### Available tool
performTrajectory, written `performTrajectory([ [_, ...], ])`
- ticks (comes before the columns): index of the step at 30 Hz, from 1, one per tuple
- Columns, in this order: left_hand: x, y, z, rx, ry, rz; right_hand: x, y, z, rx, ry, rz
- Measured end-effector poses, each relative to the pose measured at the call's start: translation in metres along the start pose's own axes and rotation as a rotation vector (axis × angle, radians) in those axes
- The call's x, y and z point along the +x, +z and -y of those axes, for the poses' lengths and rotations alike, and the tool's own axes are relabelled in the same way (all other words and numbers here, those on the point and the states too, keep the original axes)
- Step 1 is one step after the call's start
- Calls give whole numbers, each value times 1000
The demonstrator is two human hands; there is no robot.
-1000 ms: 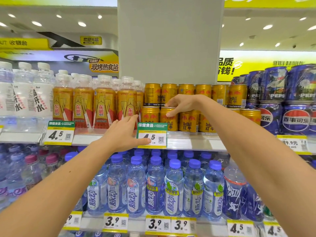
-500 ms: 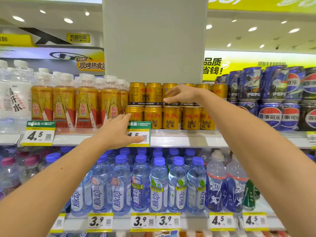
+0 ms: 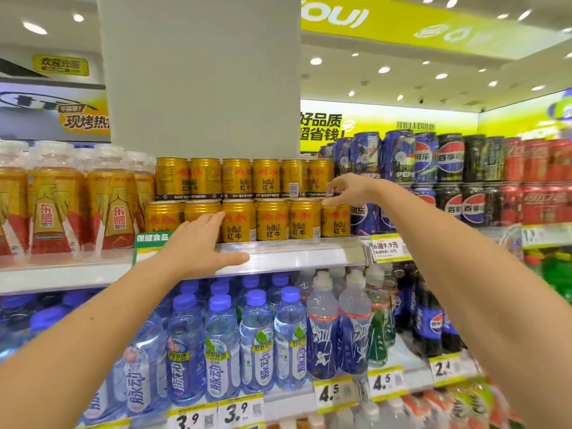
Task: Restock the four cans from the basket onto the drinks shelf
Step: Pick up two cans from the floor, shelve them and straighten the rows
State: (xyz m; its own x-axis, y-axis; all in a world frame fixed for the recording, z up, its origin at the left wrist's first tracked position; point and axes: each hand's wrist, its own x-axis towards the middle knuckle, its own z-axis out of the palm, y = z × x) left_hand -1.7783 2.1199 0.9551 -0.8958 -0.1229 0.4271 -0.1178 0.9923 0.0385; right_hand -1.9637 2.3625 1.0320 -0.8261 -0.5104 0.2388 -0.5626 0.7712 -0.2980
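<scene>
Gold cans [image 3: 238,199] stacked two rows high on the drinks shelf [image 3: 297,255], Red Bull labels facing out, six across the upper row and six across the lower. Left hand [image 3: 198,246] laid flat and open against the front of the lower row, fingers [image 3: 213,219] spread over the second can from the left, thumb stretched along the clear shelf lip; nothing held in it, palm covering part of a green price tag [image 3: 151,238]. Right hand [image 3: 346,188] reaching in from the right at the far end of the stack, fingers [image 3: 329,202] curled downward at the seam between the last upper can and the last lower can [image 3: 335,222], touching their rims; whether closed on a can, cannot tell. No basket in view.

Yellow-labelled bottles [image 3: 55,209] just left of the cans on the same shelf. Blue Pepsi cans [image 3: 399,162] just right, then black cans and red cans farther along. Grey pillar [image 3: 201,75] rising behind the stack. Clear bottles with blue caps [image 3: 223,342] on the shelf below, yellow price tags [image 3: 213,414] along its edge.
</scene>
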Motion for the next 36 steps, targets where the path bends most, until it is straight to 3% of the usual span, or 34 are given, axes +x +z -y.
performTrajectory([
  [13,7,15,-6,-20,-19,-17,17,12,-21,0,-11,55],
  [20,5,10,-5,-3,-12,-42,24,10,13,31,-104,32],
  [32,-12,5,10,42,-70,14,34,20,36,-178,-137,177],
  [36,-16,8,8,56,-68,25,31,23,39,-195,-156,158],
])
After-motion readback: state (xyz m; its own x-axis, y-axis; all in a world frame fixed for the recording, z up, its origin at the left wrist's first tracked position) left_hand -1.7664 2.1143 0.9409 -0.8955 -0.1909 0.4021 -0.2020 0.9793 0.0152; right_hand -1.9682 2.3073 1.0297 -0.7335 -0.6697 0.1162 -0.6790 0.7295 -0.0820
